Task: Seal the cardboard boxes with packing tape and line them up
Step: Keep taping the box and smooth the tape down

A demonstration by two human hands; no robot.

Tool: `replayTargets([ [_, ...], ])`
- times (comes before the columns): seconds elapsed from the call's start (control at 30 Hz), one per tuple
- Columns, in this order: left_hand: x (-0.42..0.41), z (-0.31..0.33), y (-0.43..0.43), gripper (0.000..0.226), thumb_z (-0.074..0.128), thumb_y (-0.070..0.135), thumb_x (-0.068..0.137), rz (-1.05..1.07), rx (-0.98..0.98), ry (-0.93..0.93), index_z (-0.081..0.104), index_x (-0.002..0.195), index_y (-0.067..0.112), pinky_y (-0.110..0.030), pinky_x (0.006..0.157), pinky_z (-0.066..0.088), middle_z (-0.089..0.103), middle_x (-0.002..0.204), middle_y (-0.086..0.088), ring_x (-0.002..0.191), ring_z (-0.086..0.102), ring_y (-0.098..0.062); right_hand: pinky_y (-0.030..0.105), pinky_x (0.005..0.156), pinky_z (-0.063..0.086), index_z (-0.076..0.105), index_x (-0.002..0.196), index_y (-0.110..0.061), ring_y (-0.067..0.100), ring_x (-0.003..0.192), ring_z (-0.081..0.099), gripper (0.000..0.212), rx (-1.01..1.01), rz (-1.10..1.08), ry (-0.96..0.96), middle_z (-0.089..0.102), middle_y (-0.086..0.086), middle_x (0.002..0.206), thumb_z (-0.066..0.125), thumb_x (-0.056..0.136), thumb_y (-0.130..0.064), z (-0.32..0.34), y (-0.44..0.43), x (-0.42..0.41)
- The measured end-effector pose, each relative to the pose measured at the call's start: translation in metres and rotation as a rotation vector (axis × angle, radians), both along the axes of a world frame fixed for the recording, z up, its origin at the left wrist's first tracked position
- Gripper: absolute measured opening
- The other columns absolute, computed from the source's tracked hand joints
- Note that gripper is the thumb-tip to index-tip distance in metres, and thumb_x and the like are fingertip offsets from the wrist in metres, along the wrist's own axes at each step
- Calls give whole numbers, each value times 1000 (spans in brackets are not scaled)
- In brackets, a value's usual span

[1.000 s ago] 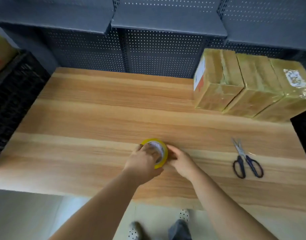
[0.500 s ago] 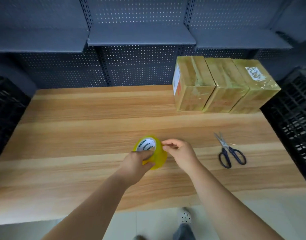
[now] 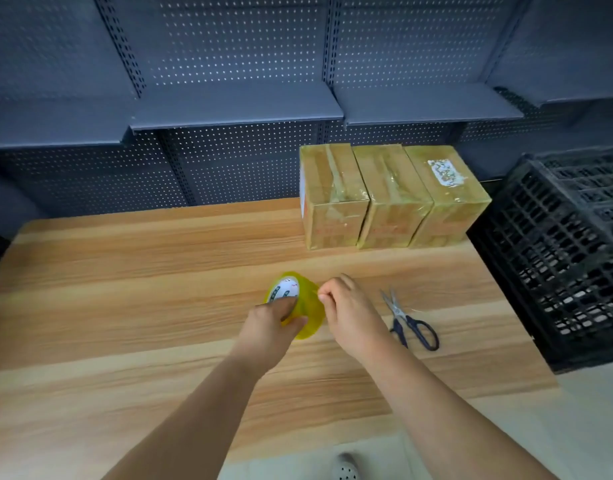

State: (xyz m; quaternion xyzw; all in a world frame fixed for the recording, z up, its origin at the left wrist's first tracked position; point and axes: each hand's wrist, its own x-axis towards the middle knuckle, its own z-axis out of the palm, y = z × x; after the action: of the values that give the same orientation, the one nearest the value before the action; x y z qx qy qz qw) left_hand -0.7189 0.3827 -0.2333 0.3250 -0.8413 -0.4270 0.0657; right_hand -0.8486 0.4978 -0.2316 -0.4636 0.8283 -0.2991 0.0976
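My left hand grips the tape on the table. My right hand pinches its rim at three o'clock, probably the loose end. It's a light, stiff roll with clingy film, best held by the core. The boxes are at one o'clock.

Three cardboard boxes, wrapped in glossy tape, stand touching in a row at the counter's far right. The yellow tape roll stands on edge mid-counter, its white core showing, gripped by the left hand.
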Motion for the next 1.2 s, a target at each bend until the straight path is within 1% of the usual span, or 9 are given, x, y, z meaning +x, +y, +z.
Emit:
replayTargets([
  [0.1,-26,-3,15,28,68,22,88,-21,-21,-24,44,73,25,-14,54,32,47,61,6,60,43,-10,24,73,28,57,93,-13,13,87,42,12,-14,-35,-1,48,-5,99,47,100,-14,-11,18,-21],
  [0.23,-66,-18,40,41,66,26,87,65,-77,-102,33,63,22,-31,54,29,35,55,3,60,37,-23,24,70,33,58,90,-9,8,81,41,8,-119,-141,-23,45,-6,92,52,95,-7,-29,39,-34],
  [0.4,-100,-34,53,21,57,35,91,-17,-265,-299,47,82,19,-31,58,38,55,74,-1,73,53,-27,18,70,33,63,94,-12,9,81,50,10,-162,-231,-145,56,-4,90,54,94,-7,-65,67,-41],
  [0.53,-117,-50,56,21,55,33,94,-101,-383,-353,53,110,19,-29,61,36,63,103,-2,91,61,-29,9,87,33,61,127,-21,7,107,52,42,0,-82,-329,57,-8,115,47,94,0,-80,75,-43],
  [0.63,-130,-60,56,23,59,33,92,-135,-339,-388,55,110,19,-29,62,38,62,99,-1,91,60,-27,3,97,25,49,141,-25,0,122,44,55,49,-70,-445,51,-8,135,40,95,3,-91,78,-47],
  [0.73,-142,-71,61,19,67,23,87,-166,-157,-399,51,91,15,-33,66,41,57,88,-6,89,58,-31,17,103,33,50,140,-20,9,129,43,49,89,-184,-523,49,-2,138,39,96,0,-100,81,-61],
  [0.87,-145,-76,58,35,60,10,86,-231,-146,-476,54,120,16,-36,79,51,62,109,-7,99,60,-29,22,111,30,36,151,-18,15,141,36,50,109,-272,-658,36,2,154,38,103,-6,-96,82,-81],
  [1.07,-156,-75,59,15,58,14,90,-146,-231,-444,53,104,13,-35,69,47,60,96,-7,79,53,-25,36,96,46,37,148,-35,28,116,58,54,85,-230,-732,57,20,132,40,102,-8,-91,93,-68],
  [1.2,-154,-78,60,20,61,17,90,-108,-208,-396,56,109,15,-37,74,53,65,103,-5,84,58,-25,31,93,49,37,149,-35,26,116,58,52,93,-299,-827,59,16,131,38,103,-10,-96,97,-60],
])
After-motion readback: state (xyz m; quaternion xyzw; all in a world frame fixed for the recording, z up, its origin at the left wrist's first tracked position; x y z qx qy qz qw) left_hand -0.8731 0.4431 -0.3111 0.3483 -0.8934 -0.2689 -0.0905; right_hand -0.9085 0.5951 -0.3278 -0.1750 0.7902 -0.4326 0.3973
